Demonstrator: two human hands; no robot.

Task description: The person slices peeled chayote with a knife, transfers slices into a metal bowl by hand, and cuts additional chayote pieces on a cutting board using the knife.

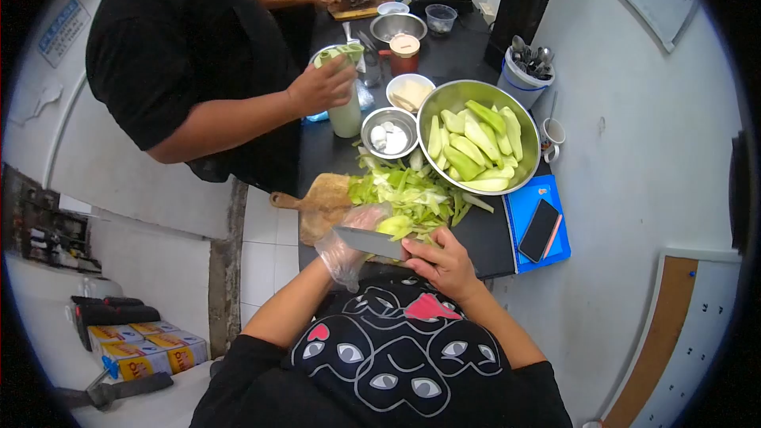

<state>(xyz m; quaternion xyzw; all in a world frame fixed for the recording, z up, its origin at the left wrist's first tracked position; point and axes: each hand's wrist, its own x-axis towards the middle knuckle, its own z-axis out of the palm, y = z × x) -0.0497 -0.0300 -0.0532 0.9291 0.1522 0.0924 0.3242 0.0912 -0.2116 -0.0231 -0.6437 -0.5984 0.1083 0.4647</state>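
My right hand (442, 261) grips a knife (369, 242) whose wide grey blade points left, in front of my left hand. In a clear plastic glove, my left hand (361, 222) holds a pale green vegetable piece (395, 227), partly hidden by the blade. Beneath both hands is a wooden cutting board (323, 194) with its handle to the left. A heap of thin green peelings (412, 194) covers much of the board and spills onto the counter. Just beyond it stands a large steel bowl (533, 170) full of long, pale green vegetable wedges (476, 141).
At the left, a co-worker's hand (325, 83) grasps a bottle (346, 115); another person cuts on a far board (361, 6). Small bowls (390, 133) stand beyond the peelings. A phone (539, 230) on a blue folder (519, 206) and a utensil bucket (525, 83) line the right edge.
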